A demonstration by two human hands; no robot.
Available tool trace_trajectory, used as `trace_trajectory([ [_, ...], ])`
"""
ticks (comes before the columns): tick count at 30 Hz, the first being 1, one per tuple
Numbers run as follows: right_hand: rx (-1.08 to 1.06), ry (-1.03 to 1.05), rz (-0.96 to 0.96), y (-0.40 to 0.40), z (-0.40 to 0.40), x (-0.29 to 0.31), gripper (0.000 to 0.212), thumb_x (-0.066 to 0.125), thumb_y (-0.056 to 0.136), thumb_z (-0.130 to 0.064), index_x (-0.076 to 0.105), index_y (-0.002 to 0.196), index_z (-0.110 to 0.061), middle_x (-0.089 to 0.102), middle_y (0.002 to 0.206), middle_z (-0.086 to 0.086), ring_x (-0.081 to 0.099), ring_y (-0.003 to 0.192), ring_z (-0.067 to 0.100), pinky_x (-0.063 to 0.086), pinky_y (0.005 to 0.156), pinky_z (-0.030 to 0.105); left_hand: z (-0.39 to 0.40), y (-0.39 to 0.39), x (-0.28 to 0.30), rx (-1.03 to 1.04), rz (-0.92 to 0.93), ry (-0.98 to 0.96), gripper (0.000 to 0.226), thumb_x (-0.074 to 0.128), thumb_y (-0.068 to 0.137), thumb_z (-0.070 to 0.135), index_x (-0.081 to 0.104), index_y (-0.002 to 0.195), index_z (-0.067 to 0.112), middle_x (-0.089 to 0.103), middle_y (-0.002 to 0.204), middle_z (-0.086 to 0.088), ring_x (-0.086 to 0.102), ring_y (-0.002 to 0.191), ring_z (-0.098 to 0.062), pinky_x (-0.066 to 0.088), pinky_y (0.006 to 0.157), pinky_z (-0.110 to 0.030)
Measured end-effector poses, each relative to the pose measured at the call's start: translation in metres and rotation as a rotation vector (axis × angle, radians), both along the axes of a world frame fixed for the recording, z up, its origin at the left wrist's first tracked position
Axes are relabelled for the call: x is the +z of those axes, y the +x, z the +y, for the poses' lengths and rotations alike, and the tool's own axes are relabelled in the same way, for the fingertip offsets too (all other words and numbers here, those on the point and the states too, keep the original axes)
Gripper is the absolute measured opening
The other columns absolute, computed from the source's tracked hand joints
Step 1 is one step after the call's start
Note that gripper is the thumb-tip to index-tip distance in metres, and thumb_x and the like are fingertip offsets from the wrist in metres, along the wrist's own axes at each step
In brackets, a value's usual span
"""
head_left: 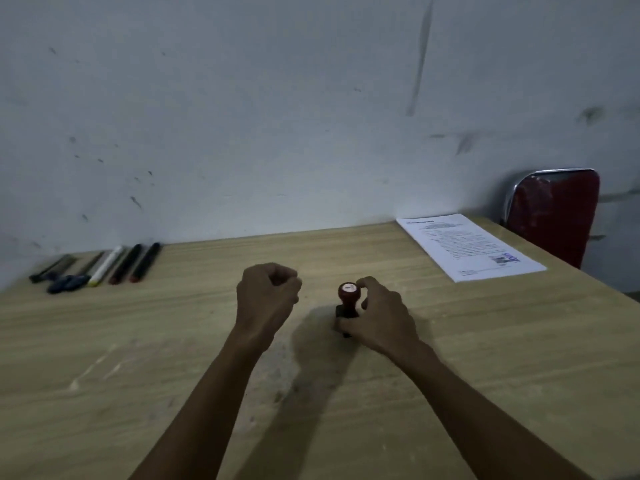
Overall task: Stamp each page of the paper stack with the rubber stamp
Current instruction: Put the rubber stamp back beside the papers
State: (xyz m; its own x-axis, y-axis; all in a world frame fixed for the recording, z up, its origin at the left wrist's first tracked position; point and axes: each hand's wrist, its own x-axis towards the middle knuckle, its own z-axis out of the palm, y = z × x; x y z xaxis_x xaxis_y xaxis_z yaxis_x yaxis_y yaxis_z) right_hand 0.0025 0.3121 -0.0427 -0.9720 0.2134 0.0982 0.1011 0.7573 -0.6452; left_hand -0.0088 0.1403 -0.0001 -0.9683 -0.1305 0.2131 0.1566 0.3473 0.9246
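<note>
Head view: the right hand (377, 315) grips the rubber stamp (346, 304), which stands upright near the middle of the desk (485, 358). The left hand (266, 296) is curled into an empty fist just beside it. The paper stack (467, 247) lies at the far right corner. Pens (100, 266) lie along the far left edge.

the rubber stamp (347, 299) stood upright on the tabletop (485, 358), near its middle. it had a rounded red knob handle with a pale label on top, a narrow red neck and a dark block base. the paper stack (467, 245) lay flat at the far right corner of the tabletop, well apart from the stamp, its edges squared. the top sheet was white, with printed lines of text and a small blue mark near its lower right corner.
</note>
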Motion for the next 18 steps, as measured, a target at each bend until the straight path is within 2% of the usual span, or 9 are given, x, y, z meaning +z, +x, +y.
trace_trajectory([
  [3, -0.055, 0.016, 0.006, -0.002, -0.012, -0.007, 0.074, 0.085, 0.061, -0.05, 0.053, 0.123, -0.026, 0.065, 0.11, -0.002, 0.063, 0.096, 0.021, 0.054, 0.077, 0.035, -0.013, -0.001, -0.014, 0.012, -0.046, -0.002, 0.009, 0.065, 0.087, 0.006, 0.07, 0.094, 0.006, 0.07, 0.083, -0.01, 0.069, 0.074, -0.022, 0.045, 0.056, -0.023],
  [8, -0.151, 0.027, 0.043, -0.005, -0.025, -0.015, 0.049, 0.078, 0.072, -0.036, 0.059, 0.114, -0.017, 0.065, 0.106, 0.005, 0.063, 0.096, 0.026, 0.046, 0.07, 0.028, -0.021, -0.004, -0.035, 0.008, -0.099, -0.012, 0.006, 0.066, 0.086, 0.009, 0.07, 0.091, 0.007, 0.07, 0.08, -0.007, 0.069, 0.07, -0.019, 0.046, 0.055, -0.023],
  [13, -0.201, -0.048, 0.08, -0.009, -0.024, -0.019, 0.039, 0.082, 0.065, -0.033, 0.071, 0.097, -0.013, 0.071, 0.093, 0.006, 0.067, 0.087, 0.024, 0.046, 0.067, 0.025, -0.02, -0.006, -0.048, -0.059, -0.145, -0.045, 0.015, 0.068, 0.086, 0.015, 0.068, 0.101, 0.011, 0.069, 0.085, -0.003, 0.069, 0.073, -0.014, 0.053, 0.063, -0.024],
  [15, -0.21, -0.169, 0.089, -0.009, -0.022, -0.014, 0.031, 0.086, 0.061, -0.026, 0.074, 0.086, -0.013, 0.072, 0.08, 0.003, 0.069, 0.078, 0.019, 0.047, 0.062, 0.024, -0.021, -0.007, -0.051, -0.124, -0.145, -0.077, 0.025, 0.072, 0.083, 0.02, 0.067, 0.107, 0.016, 0.068, 0.09, 0.0, 0.068, 0.079, -0.014, 0.054, 0.067, -0.025],
  [18, -0.132, -0.646, 0.042, -0.005, -0.02, -0.005, 0.028, 0.089, 0.06, -0.009, 0.073, 0.083, -0.007, 0.073, 0.075, 0.007, 0.071, 0.069, 0.016, 0.053, 0.055, 0.027, -0.023, -0.004, -0.048, -0.294, -0.119, -0.115, 0.054, 0.08, 0.075, 0.029, 0.058, 0.124, 0.025, 0.063, 0.11, 0.007, 0.066, 0.088, -0.01, 0.055, 0.071, -0.022],
])
